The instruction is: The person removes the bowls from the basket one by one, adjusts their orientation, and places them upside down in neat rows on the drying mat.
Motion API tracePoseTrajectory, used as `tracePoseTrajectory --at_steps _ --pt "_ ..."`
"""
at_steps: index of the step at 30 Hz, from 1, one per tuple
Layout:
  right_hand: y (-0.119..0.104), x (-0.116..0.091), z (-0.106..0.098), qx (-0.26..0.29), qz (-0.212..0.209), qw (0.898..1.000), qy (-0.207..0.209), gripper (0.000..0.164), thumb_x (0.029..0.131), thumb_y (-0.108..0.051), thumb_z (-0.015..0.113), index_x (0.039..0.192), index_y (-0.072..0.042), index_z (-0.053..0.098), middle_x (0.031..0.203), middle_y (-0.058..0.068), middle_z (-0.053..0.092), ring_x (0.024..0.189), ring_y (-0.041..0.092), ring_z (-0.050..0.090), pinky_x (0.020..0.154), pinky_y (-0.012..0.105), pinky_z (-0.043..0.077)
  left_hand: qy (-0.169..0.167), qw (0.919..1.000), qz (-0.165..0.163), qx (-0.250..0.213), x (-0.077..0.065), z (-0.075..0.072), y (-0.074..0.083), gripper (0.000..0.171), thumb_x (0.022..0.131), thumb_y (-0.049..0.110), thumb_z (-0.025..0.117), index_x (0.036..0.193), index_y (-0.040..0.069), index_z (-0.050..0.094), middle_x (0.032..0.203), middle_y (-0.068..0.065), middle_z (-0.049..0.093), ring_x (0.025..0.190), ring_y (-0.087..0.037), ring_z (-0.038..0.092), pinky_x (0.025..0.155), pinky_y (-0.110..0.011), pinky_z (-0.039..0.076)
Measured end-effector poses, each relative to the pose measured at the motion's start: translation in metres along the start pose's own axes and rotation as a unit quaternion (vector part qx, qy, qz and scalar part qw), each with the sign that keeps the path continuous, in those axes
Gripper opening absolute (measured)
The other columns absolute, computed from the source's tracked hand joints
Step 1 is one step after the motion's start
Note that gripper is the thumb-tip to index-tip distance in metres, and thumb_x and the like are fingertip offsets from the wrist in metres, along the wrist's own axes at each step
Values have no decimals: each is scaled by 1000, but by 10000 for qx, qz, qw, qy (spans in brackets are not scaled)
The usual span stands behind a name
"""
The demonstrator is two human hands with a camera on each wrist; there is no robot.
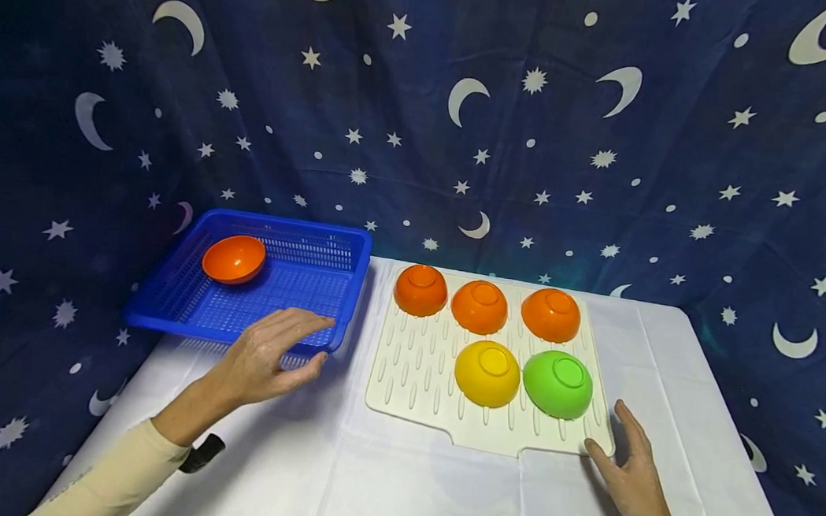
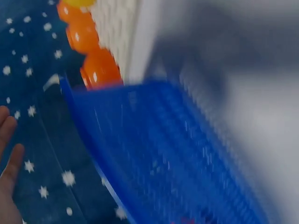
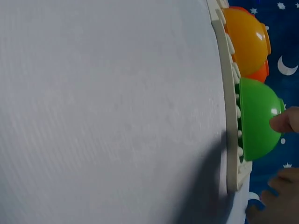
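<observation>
My left hand hovers by the front right corner of a blue plastic basket, thumb and fingers apart, holding nothing. Inside the basket, toward the back left, an orange bowl lies tilted with its hollow side showing. My right hand is beside the front right corner of a cream drying board, fingers spread and nothing in them. Nearest to it on the board is an upside-down green bowl. Left of that sits an upside-down yellow bowl. Behind them stand 3 upturned orange bowls in a row.
A white cloth covers the table. Right behind the table hangs a dark blue curtain with moons and stars, which also runs along both sides. The board has raised ribs and a notched front edge. The left wrist view is blurred.
</observation>
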State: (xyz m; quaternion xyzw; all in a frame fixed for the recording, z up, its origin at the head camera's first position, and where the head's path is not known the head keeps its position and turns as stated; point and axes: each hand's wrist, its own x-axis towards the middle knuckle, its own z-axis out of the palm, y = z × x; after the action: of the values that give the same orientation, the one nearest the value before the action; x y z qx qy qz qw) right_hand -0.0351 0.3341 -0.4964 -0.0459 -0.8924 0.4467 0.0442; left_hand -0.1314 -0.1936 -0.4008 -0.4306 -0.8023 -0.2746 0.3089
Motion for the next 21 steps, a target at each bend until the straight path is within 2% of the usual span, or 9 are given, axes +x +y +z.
tracePoseTrajectory --at_steps 2,5,8,10,13,17,21 --pt "4 1 -1 -114 -110 9997 -184 86 99 -20 66 157 12 11 159 38 10 147 56 0 116 64 -3 -32 9999 -7 141 2 -8 -12 42 98 35 59 120 2 71 113 -8 72 100 -24 68 90 -35 52" --pt "9 1 -3 -334 -292 9985 -306 84 99 -22 66 155 14 14 158 38 13 145 57 2 115 65 -4 -275 9988 -188 357 3 -20 -30 44 96 36 58 122 2 69 115 -9 71 102 -25 67 94 -34 50" --pt "12 1 -4 -545 -229 9973 -430 85 99 -28 65 155 12 15 158 37 13 146 55 0 114 68 -3 -757 9944 -288 686 4 -32 -47 51 98 40 54 127 -1 66 118 -13 68 105 -30 65 94 -42 50" --pt "13 -1 -4 -675 -119 9962 -540 87 99 -31 65 156 11 15 159 36 13 146 55 -1 112 71 -1 -1145 9886 -326 919 3 -38 -57 56 98 42 52 130 -2 63 119 -17 66 105 -33 64 92 -49 51" --pt "16 -2 -4 -832 -29 9944 -655 91 97 -35 67 156 11 14 160 35 11 146 54 -1 109 76 4 -1659 9784 -441 1155 2 -46 -70 58 95 38 58 135 -5 58 120 -22 63 106 -40 62 91 -56 50" --pt "17 -1 -2 -1010 47 9924 -696 94 97 -39 66 157 10 12 161 33 11 145 54 0 105 78 5 -2238 9605 -1106 1230 -2 -53 -82 68 87 26 73 142 -6 50 128 -29 57 115 -47 57 97 -61 46" --pt "18 2 0 -1162 85 9903 -751 95 98 -44 62 158 9 11 161 33 11 144 56 1 103 80 3 -2684 9344 -2017 1186 -7 -60 -91 79 88 25 76 151 -4 38 139 -34 47 126 -52 48 101 -66 40"
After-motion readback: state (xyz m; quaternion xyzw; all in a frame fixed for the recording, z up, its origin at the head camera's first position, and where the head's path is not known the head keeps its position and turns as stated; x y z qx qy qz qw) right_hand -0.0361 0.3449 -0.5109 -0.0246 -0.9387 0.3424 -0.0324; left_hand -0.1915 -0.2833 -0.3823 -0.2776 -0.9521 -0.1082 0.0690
